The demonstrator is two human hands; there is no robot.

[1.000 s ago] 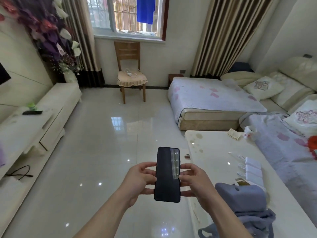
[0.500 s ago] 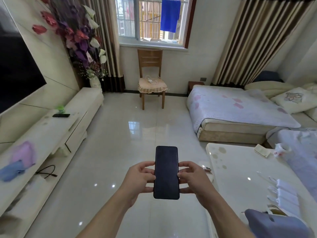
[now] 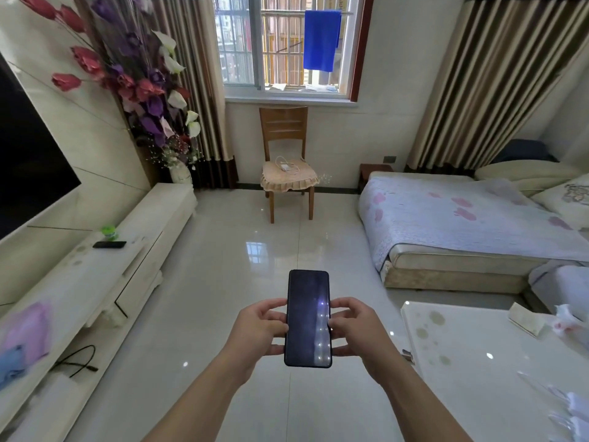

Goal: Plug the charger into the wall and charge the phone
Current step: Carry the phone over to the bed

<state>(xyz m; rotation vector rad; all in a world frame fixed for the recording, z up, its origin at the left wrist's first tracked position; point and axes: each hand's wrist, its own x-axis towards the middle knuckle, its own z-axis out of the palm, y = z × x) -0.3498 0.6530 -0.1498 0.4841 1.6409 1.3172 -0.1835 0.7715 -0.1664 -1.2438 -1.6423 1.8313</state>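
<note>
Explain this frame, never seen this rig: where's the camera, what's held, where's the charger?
There is no machine: a person wears one wide-angle camera on the head, looking forward and down, so both forearms reach in from the bottom. The left hand and right hand hold a dark-screened phone upright by its side edges. Ahead, a white charger with its cable lies on the cushion of a wooden chair under the window. A wall socket sits to the chair's right, near the bed. Nothing is plugged in yet.
</note>
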